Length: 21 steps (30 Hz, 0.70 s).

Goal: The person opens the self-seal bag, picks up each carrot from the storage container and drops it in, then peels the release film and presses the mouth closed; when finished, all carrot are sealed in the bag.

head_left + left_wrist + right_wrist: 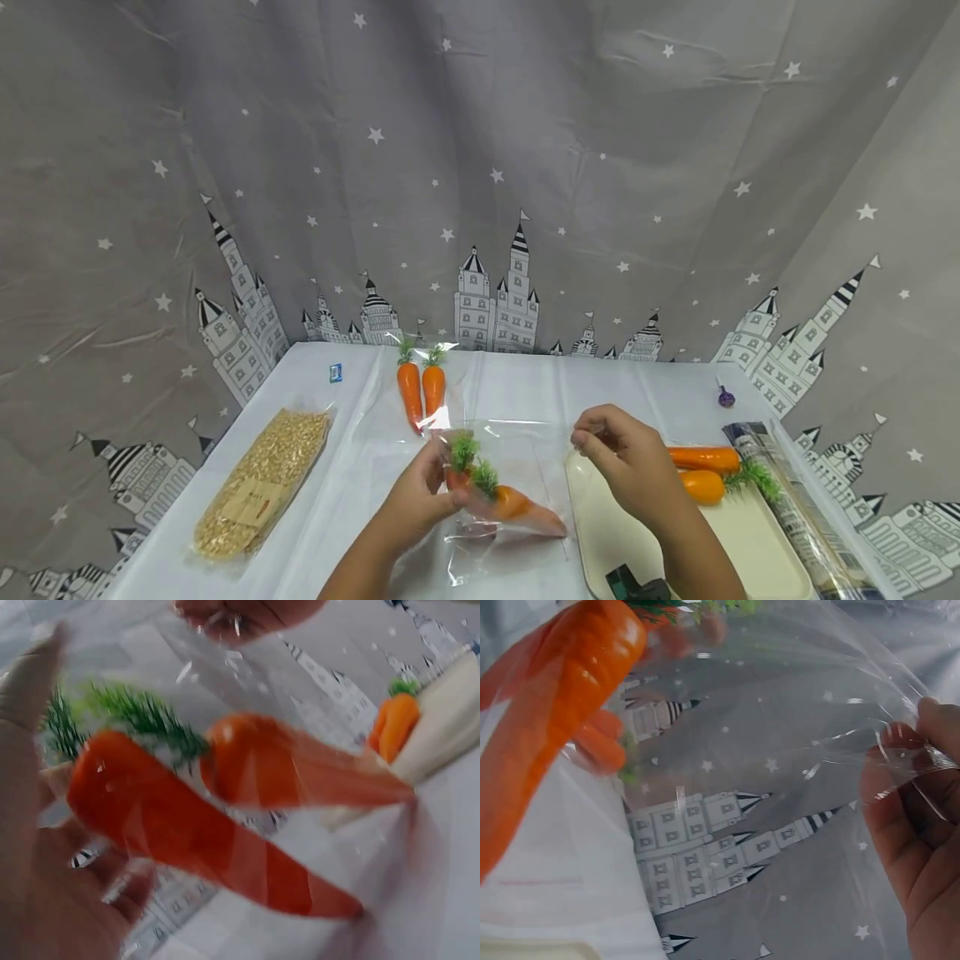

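A clear plastic bag (536, 454) with two orange carrots with green tops hangs between the hands above the table. My left hand (420, 496) grips it at the side by the green tops, thumb in front. In the left wrist view, one carrot (187, 825) lies slanting below the other carrot (292, 769) inside the film. My right hand (626, 462) pinches the bag's edge between thumb and fingertips, over the tray's left side. The right wrist view shows the film (840, 750) pulled taut toward those fingertips (934, 712).
A cream tray (607, 517) at right bears more carrots (705, 458). Beyond it lies a long printed package (810, 517). Another clear bag holds two carrots (408, 396) at the back. A grain bag (262, 475) lies left, a small blue packet (335, 372) behind it, a purple item (725, 398) back right.
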Each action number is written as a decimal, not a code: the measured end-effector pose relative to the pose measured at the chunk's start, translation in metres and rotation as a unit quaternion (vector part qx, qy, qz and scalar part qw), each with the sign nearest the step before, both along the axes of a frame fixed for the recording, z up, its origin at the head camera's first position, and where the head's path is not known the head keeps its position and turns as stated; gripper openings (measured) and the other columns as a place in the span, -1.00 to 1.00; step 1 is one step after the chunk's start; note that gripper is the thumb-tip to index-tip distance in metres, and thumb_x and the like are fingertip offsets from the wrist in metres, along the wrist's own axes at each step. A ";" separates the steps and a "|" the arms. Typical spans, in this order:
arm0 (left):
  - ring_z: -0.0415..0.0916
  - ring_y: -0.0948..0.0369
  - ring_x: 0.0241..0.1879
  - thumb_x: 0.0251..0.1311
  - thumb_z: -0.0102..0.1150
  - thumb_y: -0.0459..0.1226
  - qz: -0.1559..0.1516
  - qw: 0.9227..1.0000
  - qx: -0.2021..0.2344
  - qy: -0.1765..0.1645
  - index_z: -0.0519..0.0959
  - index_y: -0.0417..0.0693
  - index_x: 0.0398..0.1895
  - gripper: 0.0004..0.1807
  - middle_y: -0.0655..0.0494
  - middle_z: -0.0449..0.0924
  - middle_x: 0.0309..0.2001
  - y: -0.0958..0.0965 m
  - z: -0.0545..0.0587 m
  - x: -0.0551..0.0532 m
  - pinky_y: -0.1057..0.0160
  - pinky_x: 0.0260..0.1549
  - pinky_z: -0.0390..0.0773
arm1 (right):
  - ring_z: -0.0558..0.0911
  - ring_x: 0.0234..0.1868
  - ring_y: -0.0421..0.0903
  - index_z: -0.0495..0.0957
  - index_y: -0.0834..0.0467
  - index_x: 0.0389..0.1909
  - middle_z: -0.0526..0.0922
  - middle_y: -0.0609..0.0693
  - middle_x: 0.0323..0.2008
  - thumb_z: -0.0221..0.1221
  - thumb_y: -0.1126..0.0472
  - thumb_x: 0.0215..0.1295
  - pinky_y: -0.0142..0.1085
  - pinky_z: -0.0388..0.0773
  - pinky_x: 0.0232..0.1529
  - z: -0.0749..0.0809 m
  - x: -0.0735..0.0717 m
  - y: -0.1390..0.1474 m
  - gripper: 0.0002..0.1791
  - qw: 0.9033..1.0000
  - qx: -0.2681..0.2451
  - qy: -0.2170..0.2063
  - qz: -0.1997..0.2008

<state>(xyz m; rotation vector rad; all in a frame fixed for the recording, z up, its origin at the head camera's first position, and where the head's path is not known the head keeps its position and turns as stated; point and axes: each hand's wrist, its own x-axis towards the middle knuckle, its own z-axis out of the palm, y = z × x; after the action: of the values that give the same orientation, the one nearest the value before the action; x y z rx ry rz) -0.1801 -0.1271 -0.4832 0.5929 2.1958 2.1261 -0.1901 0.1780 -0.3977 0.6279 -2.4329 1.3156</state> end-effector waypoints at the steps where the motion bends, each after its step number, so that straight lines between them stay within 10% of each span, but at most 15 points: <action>1: 0.49 0.13 0.32 0.16 0.49 0.13 -0.006 0.999 -0.036 -0.022 0.36 -0.06 0.47 -0.09 0.05 0.56 0.30 0.000 -0.003 -0.001 0.21 0.34 0.44 | 0.69 -0.28 -0.24 0.61 0.01 -0.15 0.71 -0.18 -0.32 0.28 0.25 0.47 -0.36 0.72 -0.17 -0.002 -0.001 0.000 -0.93 1.000 -0.016 -0.003 0.003; 5: 0.59 0.14 0.18 0.06 0.60 0.03 -0.015 0.986 -0.151 -0.073 0.47 0.01 0.35 -0.19 0.17 0.70 0.12 0.004 -0.013 -0.006 0.04 0.27 0.50 | 0.74 -0.22 -0.16 0.57 0.11 -0.05 0.72 0.00 -0.24 0.24 0.27 0.50 -0.35 0.74 -0.13 -0.011 -0.005 -0.001 -0.90 0.995 -0.089 -0.036 0.041; 9: 0.67 0.19 0.03 0.09 0.59 -0.01 -0.007 0.982 -0.169 -0.081 0.55 -0.06 0.19 -0.34 0.18 0.76 -0.04 0.008 -0.020 -0.008 0.22 0.12 0.58 | 0.73 0.02 -0.02 0.44 0.16 0.22 0.67 0.20 0.00 0.28 0.25 0.46 -0.33 0.70 0.06 -0.026 -0.011 0.003 -0.61 0.978 -0.128 -0.119 0.114; 15: 0.65 0.23 -0.14 0.20 0.48 0.07 0.038 0.982 -0.171 -0.069 0.59 -0.11 0.15 -0.39 0.13 0.74 -0.11 0.011 -0.027 -0.008 0.33 -0.10 0.63 | 0.62 0.26 0.12 0.31 0.13 0.43 0.57 0.22 0.25 0.41 0.06 0.35 -0.08 0.60 0.30 -0.070 -0.016 0.000 -0.26 0.954 -0.061 -0.238 0.175; 21: 0.63 0.23 -0.16 0.31 0.36 0.03 0.075 0.983 -0.161 -0.048 0.66 -0.17 0.09 -0.50 0.09 0.77 -0.13 0.012 -0.031 -0.009 0.28 -0.07 0.61 | 0.67 0.21 0.10 0.35 0.08 0.45 0.69 0.09 0.17 0.50 -0.02 0.22 0.10 0.62 0.22 -0.100 -0.016 -0.012 -0.16 0.944 0.008 -0.293 0.155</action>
<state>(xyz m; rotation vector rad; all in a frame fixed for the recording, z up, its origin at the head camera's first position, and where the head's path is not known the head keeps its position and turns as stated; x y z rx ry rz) -0.1892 -0.1148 -0.5140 0.3056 2.5232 1.7533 -0.2062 0.1659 -0.4978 0.7290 -2.8949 1.8242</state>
